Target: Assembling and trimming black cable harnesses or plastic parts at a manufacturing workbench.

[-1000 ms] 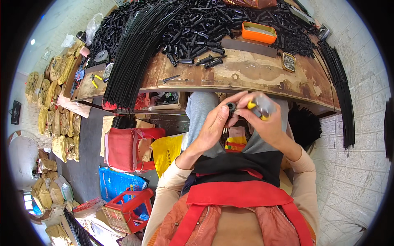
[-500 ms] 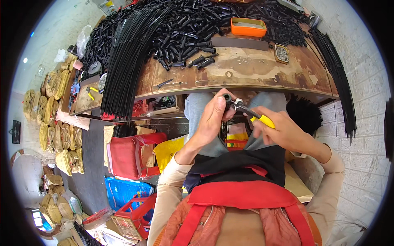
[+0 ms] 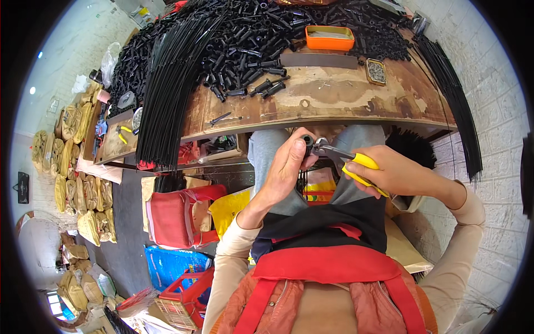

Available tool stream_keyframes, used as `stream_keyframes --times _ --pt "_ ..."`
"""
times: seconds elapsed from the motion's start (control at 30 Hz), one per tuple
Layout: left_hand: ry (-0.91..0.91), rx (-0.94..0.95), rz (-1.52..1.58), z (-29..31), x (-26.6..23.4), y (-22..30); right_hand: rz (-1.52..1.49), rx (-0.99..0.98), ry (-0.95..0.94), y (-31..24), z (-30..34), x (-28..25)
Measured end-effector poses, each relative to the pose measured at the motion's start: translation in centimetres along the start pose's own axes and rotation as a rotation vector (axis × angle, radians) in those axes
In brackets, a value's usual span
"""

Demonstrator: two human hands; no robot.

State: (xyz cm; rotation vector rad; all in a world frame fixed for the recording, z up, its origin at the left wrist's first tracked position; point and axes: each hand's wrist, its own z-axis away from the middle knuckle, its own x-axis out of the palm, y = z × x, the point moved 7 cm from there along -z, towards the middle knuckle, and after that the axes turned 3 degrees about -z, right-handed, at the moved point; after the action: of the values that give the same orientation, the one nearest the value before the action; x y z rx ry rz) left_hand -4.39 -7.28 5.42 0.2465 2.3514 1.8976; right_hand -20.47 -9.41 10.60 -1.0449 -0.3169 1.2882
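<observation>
Clock read from the piece in work, twelve pointing away from the person. Item: black tube (image 3: 309, 142), one, held over the lap just short of the bench edge, its open end facing up. Left hand (image 3: 283, 167), at seven, grasping the tube between thumb and fingers. Right hand (image 3: 400, 173), between three and four, fingers wrapped around the yellow grips of pliers (image 3: 362, 170), handles somewhat apart; the metal head reaches the tube's three-o'clock side, whether nipping anything cannot be told. Wooden bench (image 3: 339, 108), worn and stained, spanning ten through two. On it: heap of black tubular parts (image 3: 245, 42), mostly at eleven, with several loose pieces at its near edge; flat grey-brown bar (image 3: 318, 61), at twelve; orange container (image 3: 329, 43), rectangular, just past twelve; small tray (image 3: 377, 83) of metal bits, between one and two; black screw-like piece (image 3: 221, 118), between nine and ten. Bundles of thin black rods, two: one (image 3: 167, 106) drooping over the edge between nine and ten, one (image 3: 456, 106) between two and three. Second pliers (image 3: 123, 133), yellow-handled, at nine. Floor stock: red padded chair (image 3: 172, 220), at eight; blue bag (image 3: 172, 264), between seven and eight; brown paper-wrapped packages (image 3: 92, 195), between eight and nine.
</observation>
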Motion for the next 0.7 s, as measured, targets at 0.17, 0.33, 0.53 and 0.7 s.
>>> stream_keyframes --times 0.17,0.33,0.53,0.7 --pt "-0.048 -0.015 0.046 -0.1 0.5 0.4 -0.058 -0.259 0.142 0.1 1.1 -0.1" --pt "-0.105 -0.025 -0.022 -0.5 1.5 0.9 0.029 -0.008 0.054 0.0 2.5 -0.9" --pt "-0.170 -0.039 -0.074 -0.3 2.0 0.8 0.080 -0.085 0.106 0.3 2.6 -1.1" --pt "0.239 0.031 -0.035 -2.2 -4.5 6.0 -0.074 -0.057 0.322 2.8 0.3 -4.2"
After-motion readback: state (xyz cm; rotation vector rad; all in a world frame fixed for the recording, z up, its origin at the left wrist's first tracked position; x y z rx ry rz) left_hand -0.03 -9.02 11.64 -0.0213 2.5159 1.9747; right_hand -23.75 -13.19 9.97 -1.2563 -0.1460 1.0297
